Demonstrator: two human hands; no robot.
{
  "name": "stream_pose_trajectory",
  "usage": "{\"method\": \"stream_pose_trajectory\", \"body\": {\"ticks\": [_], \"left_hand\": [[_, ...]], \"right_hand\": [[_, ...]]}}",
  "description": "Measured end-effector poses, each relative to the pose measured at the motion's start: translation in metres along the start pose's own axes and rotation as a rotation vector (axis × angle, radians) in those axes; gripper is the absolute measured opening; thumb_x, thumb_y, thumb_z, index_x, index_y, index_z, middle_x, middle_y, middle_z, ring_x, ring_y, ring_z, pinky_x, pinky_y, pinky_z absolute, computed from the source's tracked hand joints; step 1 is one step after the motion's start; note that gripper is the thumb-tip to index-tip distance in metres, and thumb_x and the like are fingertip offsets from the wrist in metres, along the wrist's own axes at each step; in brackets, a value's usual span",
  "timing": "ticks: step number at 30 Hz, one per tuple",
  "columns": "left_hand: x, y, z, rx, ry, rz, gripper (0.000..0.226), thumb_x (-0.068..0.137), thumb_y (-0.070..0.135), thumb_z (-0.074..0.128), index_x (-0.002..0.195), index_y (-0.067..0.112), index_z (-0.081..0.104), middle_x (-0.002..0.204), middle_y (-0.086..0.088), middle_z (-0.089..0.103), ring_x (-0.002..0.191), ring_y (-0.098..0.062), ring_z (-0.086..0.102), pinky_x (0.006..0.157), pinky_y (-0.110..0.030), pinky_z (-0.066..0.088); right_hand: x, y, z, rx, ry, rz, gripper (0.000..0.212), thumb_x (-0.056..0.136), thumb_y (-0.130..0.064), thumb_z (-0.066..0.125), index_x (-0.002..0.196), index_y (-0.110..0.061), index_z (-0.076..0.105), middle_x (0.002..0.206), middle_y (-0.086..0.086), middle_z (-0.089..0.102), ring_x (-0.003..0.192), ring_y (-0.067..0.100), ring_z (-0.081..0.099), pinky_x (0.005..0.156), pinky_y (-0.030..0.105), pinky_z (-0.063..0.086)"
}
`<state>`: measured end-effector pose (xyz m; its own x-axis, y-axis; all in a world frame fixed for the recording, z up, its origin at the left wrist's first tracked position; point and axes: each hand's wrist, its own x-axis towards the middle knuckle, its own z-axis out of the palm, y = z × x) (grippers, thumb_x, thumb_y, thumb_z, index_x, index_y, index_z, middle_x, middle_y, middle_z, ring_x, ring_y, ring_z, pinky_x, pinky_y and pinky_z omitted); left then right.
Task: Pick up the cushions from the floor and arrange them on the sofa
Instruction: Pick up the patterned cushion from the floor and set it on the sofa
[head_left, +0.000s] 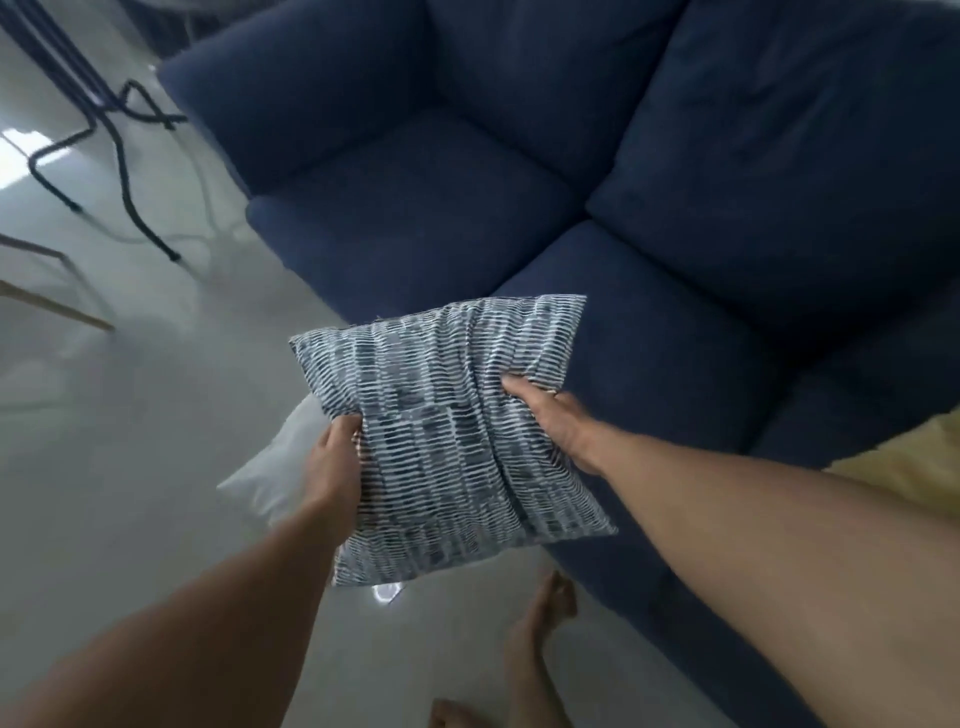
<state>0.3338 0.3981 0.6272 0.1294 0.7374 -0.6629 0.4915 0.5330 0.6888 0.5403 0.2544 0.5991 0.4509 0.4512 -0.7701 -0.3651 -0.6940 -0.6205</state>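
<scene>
A square cushion (447, 436) with a blue-and-white dashed pattern hangs in the air in front of the dark blue sofa (519, 197), just off its front edge. My left hand (332, 462) grips its left edge and my right hand (550, 421) pinches the fabric near its right edge. A white cushion (270, 478) lies on the pale floor behind my left hand, partly hidden by it and by the patterned cushion. A yellow cushion (904, 462) shows at the right edge, by the sofa.
Black chair legs (119, 156) stand on the glossy floor at the upper left, with a wooden furniture leg (57, 306) below them. My bare feet (535, 629) are on the floor by the sofa's front. The sofa has loose seat and back cushions.
</scene>
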Motion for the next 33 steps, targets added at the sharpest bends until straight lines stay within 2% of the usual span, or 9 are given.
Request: {"method": "stream_pose_trajectory", "body": {"ticks": [3,7,10,13,17,23,25,30,33], "left_hand": [[0.006,0.037,0.054,0.041,-0.049,0.091,0.038,0.098,0.038,0.050,0.113,0.012,0.073,0.111,-0.013,0.075,0.104,-0.031,0.070,0.096,-0.045,0.057],[0.001,0.086,0.129,0.118,-0.154,0.121,0.030,0.105,0.036,0.046,0.104,0.018,0.071,0.095,-0.005,0.070,0.084,-0.016,0.063,0.077,-0.029,0.044],[0.002,0.120,0.185,0.137,-0.247,0.149,0.028,0.098,0.043,0.051,0.094,0.025,0.072,0.106,-0.009,0.075,0.100,-0.027,0.070,0.100,-0.042,0.053],[-0.001,0.150,0.237,0.140,-0.321,0.155,0.030,0.101,0.041,0.052,0.106,0.022,0.073,0.100,-0.005,0.075,0.094,-0.027,0.070,0.081,-0.043,0.057],[-0.010,0.182,0.299,0.222,-0.416,0.208,0.027,0.103,0.039,0.051,0.093,0.026,0.073,0.089,0.000,0.073,0.083,-0.020,0.069,0.069,-0.035,0.051],[-0.016,0.231,0.369,0.256,-0.549,0.283,0.026,0.095,0.047,0.055,0.098,0.030,0.074,0.108,-0.002,0.076,0.110,-0.031,0.070,0.101,-0.056,0.054],[-0.015,0.248,0.388,0.272,-0.586,0.308,0.032,0.089,0.051,0.056,0.102,0.030,0.075,0.111,-0.002,0.076,0.115,-0.033,0.069,0.105,-0.058,0.053],[0.004,0.283,0.428,0.275,-0.634,0.281,0.086,0.066,0.081,0.060,0.137,0.034,0.066,0.139,0.003,0.068,0.129,-0.028,0.062,0.113,-0.056,0.046],[0.006,0.297,0.442,0.331,-0.704,0.304,0.075,0.074,0.081,0.059,0.132,0.034,0.068,0.132,0.005,0.071,0.122,-0.026,0.067,0.109,-0.054,0.050]], "right_hand": [[0.011,-0.001,-0.056,0.123,0.087,-0.004,0.076,0.078,-0.075,0.074,0.128,-0.018,0.073,0.119,0.007,0.077,0.103,0.026,0.073,0.101,0.037,0.054],[0.027,-0.008,-0.124,0.306,0.141,0.013,0.105,0.053,-0.088,0.080,0.135,-0.023,0.070,0.120,0.005,0.078,0.107,0.030,0.075,0.106,0.048,0.056],[0.031,-0.017,-0.178,0.381,0.199,-0.027,0.094,0.056,-0.083,0.080,0.130,-0.025,0.073,0.116,0.003,0.080,0.106,0.029,0.076,0.105,0.049,0.056],[0.029,-0.027,-0.227,0.422,0.262,-0.086,0.075,0.070,-0.075,0.078,0.126,-0.027,0.074,0.114,0.003,0.081,0.107,0.028,0.076,0.106,0.050,0.055],[0.027,-0.034,-0.284,0.492,0.358,-0.153,0.047,0.089,-0.063,0.073,0.123,-0.030,0.072,0.118,0.002,0.079,0.110,0.026,0.073,0.108,0.048,0.053],[0.023,-0.047,-0.344,0.600,0.516,-0.264,0.053,0.087,-0.058,0.075,0.131,-0.030,0.070,0.122,-0.001,0.078,0.113,0.024,0.072,0.110,0.050,0.052],[0.023,-0.054,-0.357,0.607,0.582,-0.310,0.051,0.092,-0.052,0.076,0.136,-0.029,0.065,0.127,-0.003,0.074,0.116,0.020,0.069,0.111,0.046,0.051],[0.027,-0.065,-0.383,0.586,0.723,-0.332,0.075,0.091,-0.043,0.082,0.150,-0.027,0.040,0.130,-0.010,0.063,0.112,0.002,0.059,0.102,0.034,0.042],[0.036,-0.066,-0.391,0.599,0.769,-0.307,0.078,0.089,-0.039,0.085,0.150,-0.026,0.038,0.129,-0.009,0.064,0.113,0.005,0.061,0.105,0.038,0.045]]}}
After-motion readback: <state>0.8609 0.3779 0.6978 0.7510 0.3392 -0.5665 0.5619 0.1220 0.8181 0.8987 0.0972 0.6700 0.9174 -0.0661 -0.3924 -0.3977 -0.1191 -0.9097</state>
